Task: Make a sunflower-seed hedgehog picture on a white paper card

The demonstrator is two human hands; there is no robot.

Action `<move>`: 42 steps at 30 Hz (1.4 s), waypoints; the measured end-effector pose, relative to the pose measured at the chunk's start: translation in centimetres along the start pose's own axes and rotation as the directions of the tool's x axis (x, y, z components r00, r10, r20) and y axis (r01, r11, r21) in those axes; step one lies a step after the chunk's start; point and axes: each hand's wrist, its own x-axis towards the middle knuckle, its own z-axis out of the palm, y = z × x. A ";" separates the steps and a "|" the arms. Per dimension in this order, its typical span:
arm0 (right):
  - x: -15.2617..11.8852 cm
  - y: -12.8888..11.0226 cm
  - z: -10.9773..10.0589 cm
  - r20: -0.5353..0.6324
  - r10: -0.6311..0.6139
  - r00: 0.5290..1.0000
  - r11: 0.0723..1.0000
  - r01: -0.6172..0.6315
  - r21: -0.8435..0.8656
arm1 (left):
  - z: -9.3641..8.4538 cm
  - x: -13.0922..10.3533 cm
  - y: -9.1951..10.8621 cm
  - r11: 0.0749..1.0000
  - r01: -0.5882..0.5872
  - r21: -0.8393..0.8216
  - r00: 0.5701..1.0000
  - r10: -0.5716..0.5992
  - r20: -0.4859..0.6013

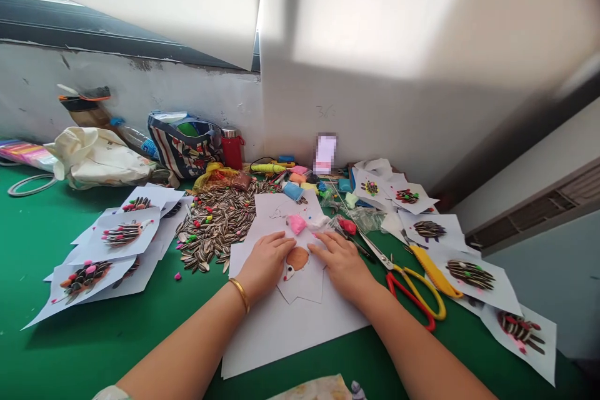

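A small cut piece of paper lies on larger white sheets in front of me. On it is a flat brown clay shape with a white pointed snout, a black eye and a red nose tip, like a hedgehog. My left hand rests on the paper to the left of the shape, fingers stretched out. From the other side, my right hand lies with its fingers spread near the shape's right edge. Neither hand visibly holds anything. Just beyond my fingertips sits a lump of pink clay.
Sunflower seeds are heaped at the left. Seed-covered hedgehog cards lie at left and right. Scissors and a yellow utility knife lie right of my hand. A phone, red bottle and bags line the wall.
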 end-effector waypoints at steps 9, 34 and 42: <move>-0.1 0.1 0.3 -0.016 -0.028 0.999 1.000 0.028 -0.004 | 0.0 0.0 0.1 0.999 -0.001 0.034 1.000 0.001 0.004; -0.2 -0.1 -0.2 -0.010 -0.059 0.998 0.998 0.059 0.009 | -0.3 0.0 0.3 1.000 0.025 0.019 0.996 -0.026 0.081; -0.5 -0.2 0.1 -0.037 -0.082 0.996 0.997 0.082 0.007 | -0.1 -0.1 0.1 1.000 0.017 0.016 0.998 -0.018 0.068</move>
